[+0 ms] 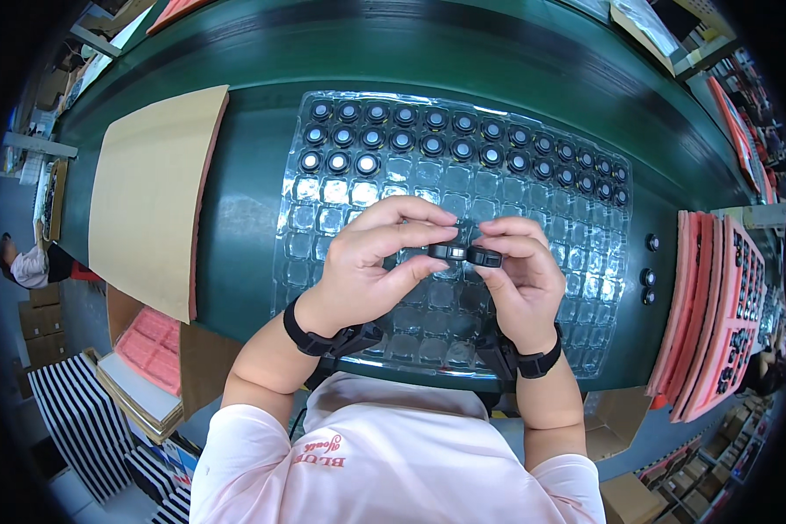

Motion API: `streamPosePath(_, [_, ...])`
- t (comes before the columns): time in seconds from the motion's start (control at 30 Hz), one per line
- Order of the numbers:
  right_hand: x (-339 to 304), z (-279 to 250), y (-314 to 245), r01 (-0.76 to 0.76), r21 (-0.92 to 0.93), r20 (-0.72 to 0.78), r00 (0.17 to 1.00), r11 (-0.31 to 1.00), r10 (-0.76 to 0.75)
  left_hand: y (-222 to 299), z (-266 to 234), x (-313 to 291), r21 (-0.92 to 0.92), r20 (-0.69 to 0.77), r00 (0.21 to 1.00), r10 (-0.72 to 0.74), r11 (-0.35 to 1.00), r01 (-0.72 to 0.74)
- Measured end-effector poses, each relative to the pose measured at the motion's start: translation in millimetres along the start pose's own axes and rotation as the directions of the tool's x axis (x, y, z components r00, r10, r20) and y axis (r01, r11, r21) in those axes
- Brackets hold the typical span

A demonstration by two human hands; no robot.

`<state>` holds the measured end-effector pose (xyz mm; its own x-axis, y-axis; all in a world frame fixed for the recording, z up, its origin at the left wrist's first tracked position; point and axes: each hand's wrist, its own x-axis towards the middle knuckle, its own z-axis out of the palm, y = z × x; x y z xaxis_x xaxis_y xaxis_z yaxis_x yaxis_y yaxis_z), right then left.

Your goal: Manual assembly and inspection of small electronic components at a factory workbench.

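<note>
My left hand (358,262) pinches a small black round part (449,251) between thumb and fingers, edge-on, with a bright spot on its side. Close beside it, a second black round part (484,257) is gripped by my right hand (526,275). The two parts meet or nearly meet; I cannot tell which. Both hands are over a clear plastic tray (293,227) of square pockets. Rows of black round parts with pale centres (433,144) fill its far pockets, and 3 more sit at the left of the third row.
Loose black round parts (648,277) lie on the green bench (244,210) right of the tray. Pink foam sheets (686,297) stand at the right edge, some holding parts. A tan board (153,196) lies at left. Beyond it, another person (33,264) is visible.
</note>
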<state>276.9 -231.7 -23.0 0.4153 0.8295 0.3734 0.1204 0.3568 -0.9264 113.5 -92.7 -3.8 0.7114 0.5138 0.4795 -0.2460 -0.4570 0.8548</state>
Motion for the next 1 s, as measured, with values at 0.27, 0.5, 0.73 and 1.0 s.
streamPosePath(0.27, [-1, 1, 0, 0.011, 0.019, -0.004, 1.000, 1.000, -0.011, 2, -3, -3, -0.029, 0.027, 0.999, -0.022, 0.999, 0.023])
streamPosePath(0.5, [-1, 1, 1, 0.002, 0.018, -0.001, 1.000, 1.000, -0.002, 2, -2, -2, -0.012, -0.024, 1.000, 0.011, 1.000, -0.011])
streamPosePath(0.73, [1, 3, 3, 0.045, 0.072, 0.001, 0.999, 0.996, -0.045, -2, -2, -4, 0.009, 0.040, 0.998, -0.038, 0.999, 0.038])
streamPosePath(1.0, [-2, -1, -1, 0.017, -0.174, -0.026, 0.999, 0.985, -0.022, -11, 10, -9, -0.403, 0.022, 0.983, -0.184, 0.898, 0.178])
